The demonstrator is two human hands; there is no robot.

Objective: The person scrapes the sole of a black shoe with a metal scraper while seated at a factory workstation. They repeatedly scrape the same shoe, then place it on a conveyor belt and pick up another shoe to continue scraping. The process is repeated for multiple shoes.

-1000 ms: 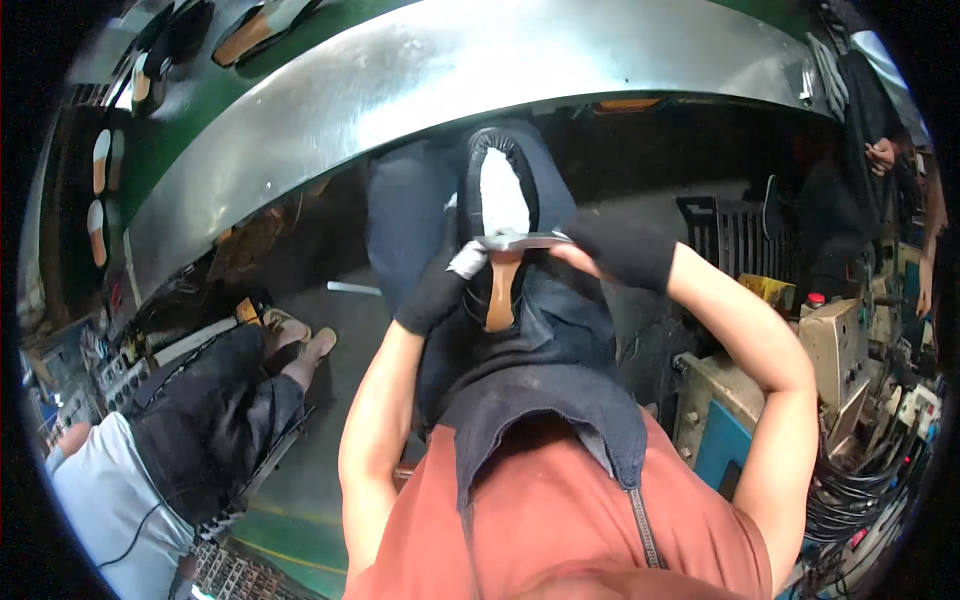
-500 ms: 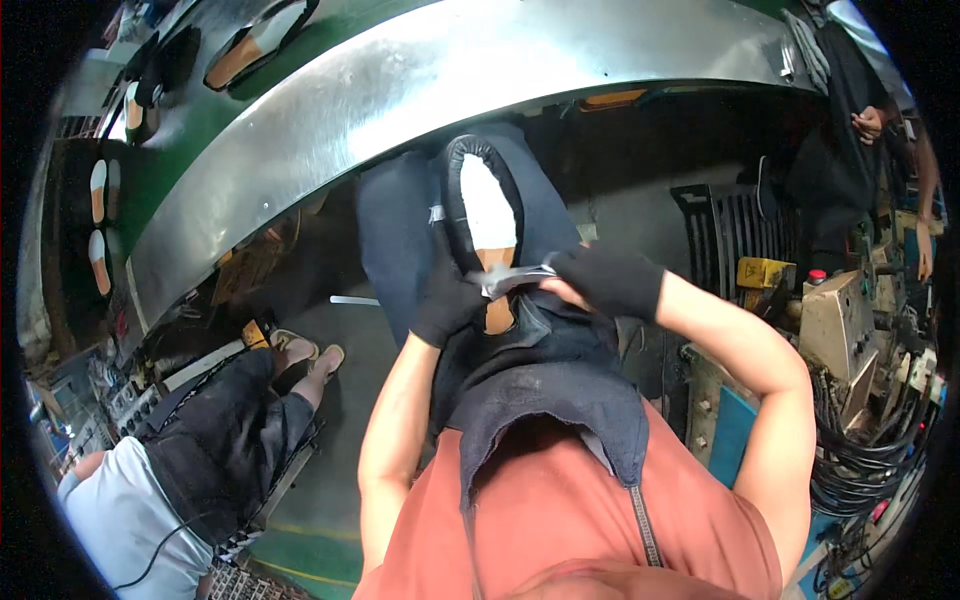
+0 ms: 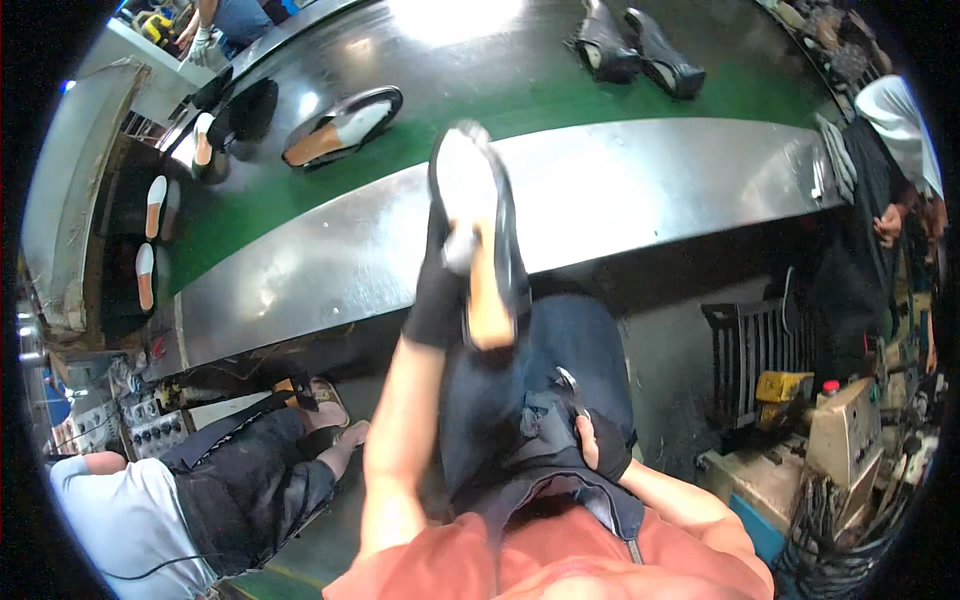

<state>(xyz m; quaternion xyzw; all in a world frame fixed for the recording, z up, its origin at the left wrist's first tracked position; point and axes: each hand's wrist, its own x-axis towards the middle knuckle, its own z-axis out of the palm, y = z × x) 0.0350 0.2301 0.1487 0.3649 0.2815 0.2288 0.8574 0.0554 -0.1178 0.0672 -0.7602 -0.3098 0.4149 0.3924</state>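
A black shoe with a white and tan insole point(image 3: 485, 295) is held up over the near metal edge of the bench, sole side facing me and blurred by motion. My left hand point(image 3: 438, 295), in a black fingerless glove, grips it along its left side. Low over my right thigh, my right hand point(image 3: 603, 445), gloved the same way, is closed around metal pliers point(image 3: 572, 388). Only their curved bright end shows clearly; the rest is hidden by the hand and apron.
The bench has a shiny metal rim point(image 3: 300, 270) and a green top. On it lie another black shoe point(image 3: 345, 128), a dark pair point(image 3: 640, 55) and loose insoles point(image 3: 146, 275). A seated co-worker point(image 3: 150, 510) is at left; a control box point(image 3: 845, 435) stands right.
My left hand has lifted the shoe from my lap, forward over the bench rim. My right hand has drawn back with the pliers, away from the shoe. The view has tilted up.
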